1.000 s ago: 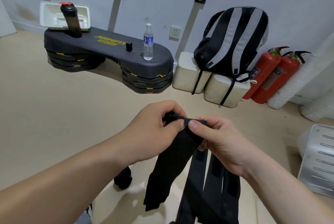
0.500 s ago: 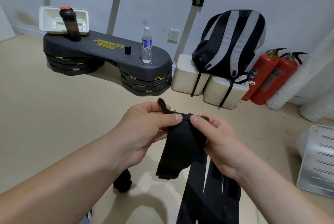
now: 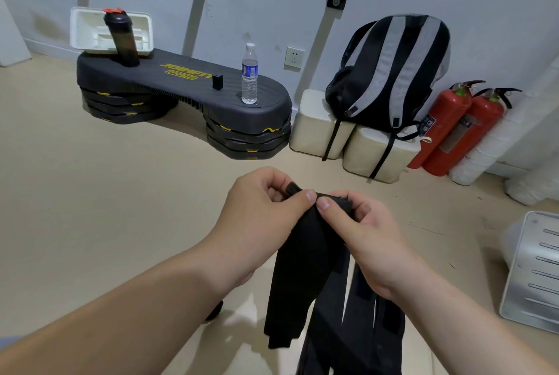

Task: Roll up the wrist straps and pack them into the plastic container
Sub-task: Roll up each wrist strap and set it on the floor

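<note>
A black wrist strap (image 3: 298,269) hangs in front of me, its top end pinched between both hands. My left hand (image 3: 260,217) grips the upper edge with thumb and curled fingers. My right hand (image 3: 357,232) pinches the same edge from the right, thumbs almost touching. The strap's lower end dangles free. More black straps (image 3: 360,329) lie below my right wrist. A white plastic container (image 3: 87,30) stands open at the far left end of a black step platform (image 3: 187,84). A small dark roll (image 3: 214,311) lies on the floor by my left forearm.
A dark shaker bottle (image 3: 122,39) and a water bottle (image 3: 249,75) stand on the platform. A striped backpack (image 3: 390,72) sits on two cream blocks (image 3: 314,126). Two red fire extinguishers (image 3: 453,129) lean on the wall. A metal grille (image 3: 535,272) lies at right.
The strap's hanging length changed: it bunched shorter half a second ago and now hangs longer again. Both hands have kept their pinch on its top end.
</note>
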